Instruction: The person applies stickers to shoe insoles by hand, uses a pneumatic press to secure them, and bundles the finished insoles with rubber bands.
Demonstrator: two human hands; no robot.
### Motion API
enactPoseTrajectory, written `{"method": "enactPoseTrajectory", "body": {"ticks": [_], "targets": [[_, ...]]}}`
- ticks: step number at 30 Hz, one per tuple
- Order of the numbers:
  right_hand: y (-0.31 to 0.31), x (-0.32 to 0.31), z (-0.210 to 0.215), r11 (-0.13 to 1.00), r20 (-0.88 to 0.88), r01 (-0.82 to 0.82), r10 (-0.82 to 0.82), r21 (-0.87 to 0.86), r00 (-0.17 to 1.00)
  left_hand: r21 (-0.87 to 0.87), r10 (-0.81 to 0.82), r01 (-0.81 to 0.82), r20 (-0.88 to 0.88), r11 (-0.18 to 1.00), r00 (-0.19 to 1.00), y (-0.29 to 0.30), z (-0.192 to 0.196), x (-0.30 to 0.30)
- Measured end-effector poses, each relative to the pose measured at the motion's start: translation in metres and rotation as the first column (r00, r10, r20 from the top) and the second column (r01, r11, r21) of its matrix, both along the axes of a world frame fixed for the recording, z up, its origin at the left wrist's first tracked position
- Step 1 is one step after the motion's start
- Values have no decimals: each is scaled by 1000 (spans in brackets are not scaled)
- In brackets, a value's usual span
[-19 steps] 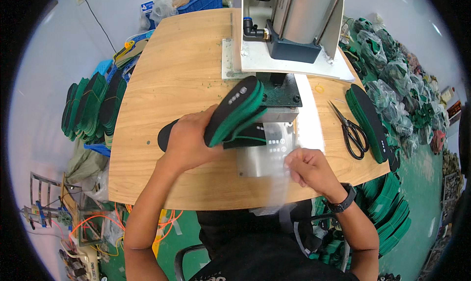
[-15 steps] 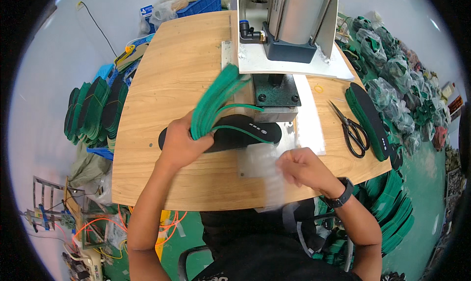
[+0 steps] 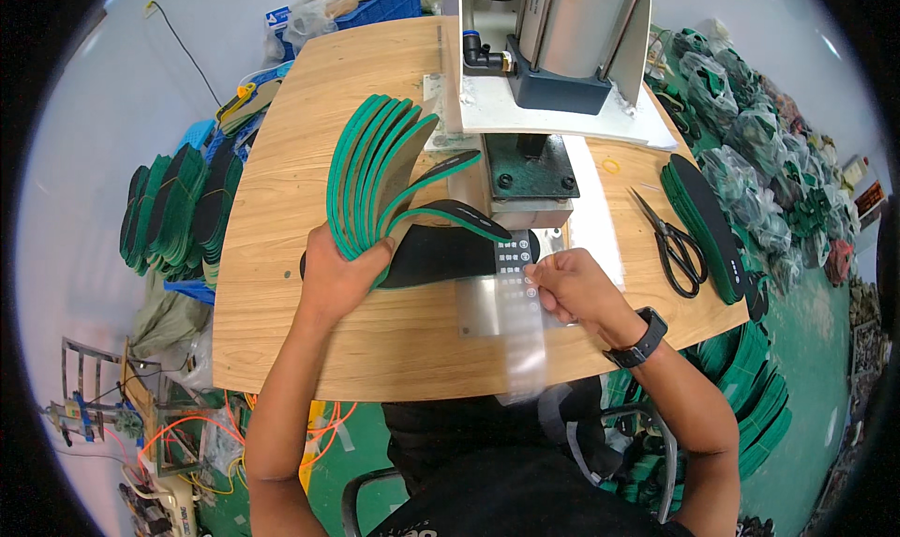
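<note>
Fanned out in my left hand [image 3: 339, 273] is a bunch of green-edged insoles [image 3: 367, 176], its fingers wrapped round their lower ends. Two of them bend away to the right, toward the press. Beneath this bunch a black insole [image 3: 433, 256] lies flat on the table. Across its right end runs a clear film strip [image 3: 525, 345] with rows of small white prints. My right hand [image 3: 579, 291] pinches the strip's right edge. Just behind sits the dark press head [image 3: 530, 170], above the flat insole's far side.
Black-handled scissors [image 3: 677, 251] and a stack of black insoles [image 3: 703, 223] lie on the table's right. The press cylinder [image 3: 567, 31] rises at the back. Bundled insoles [image 3: 178, 209] stand left of the table; plastic bags [image 3: 750, 162] pile up on the right.
The insoles in my left hand have spread into a wider fan and lean further left. The film strip, blurred before, now lies over the flat insole's right end, its prints showing.
</note>
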State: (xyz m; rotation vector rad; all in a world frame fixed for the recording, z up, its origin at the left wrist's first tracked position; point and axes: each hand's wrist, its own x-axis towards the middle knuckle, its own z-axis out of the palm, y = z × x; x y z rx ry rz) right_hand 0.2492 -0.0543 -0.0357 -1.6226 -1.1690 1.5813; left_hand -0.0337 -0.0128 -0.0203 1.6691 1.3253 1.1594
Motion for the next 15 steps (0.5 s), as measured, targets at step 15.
{"method": "enactPoseTrajectory", "body": {"ticks": [15], "targets": [[-1, -3, 5, 999, 74, 1, 1, -34, 997, -3, -8, 8, -233, 1000, 972, -5, 3, 15]]}}
